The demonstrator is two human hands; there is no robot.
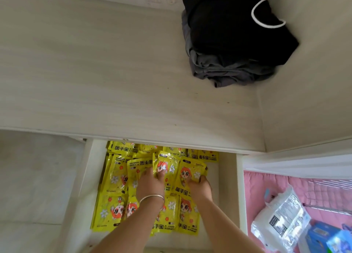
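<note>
An open white drawer under the desk holds several yellow hand-warmer packets with a red-haired cartoon figure, laid in overlapping rows. My left hand, with a silver bangle on its wrist, grips the lower edge of one packet in the middle of the drawer. My right hand pinches the edge of the neighbouring packet to the right. Both forearms reach in from the bottom of the view and hide some packets beneath them.
The pale wood-grain desk top spreads above the drawer. Folded black and grey clothes with a white cord lie at its back right. To the right, a pink surface carries a clear plastic bag and a blue box.
</note>
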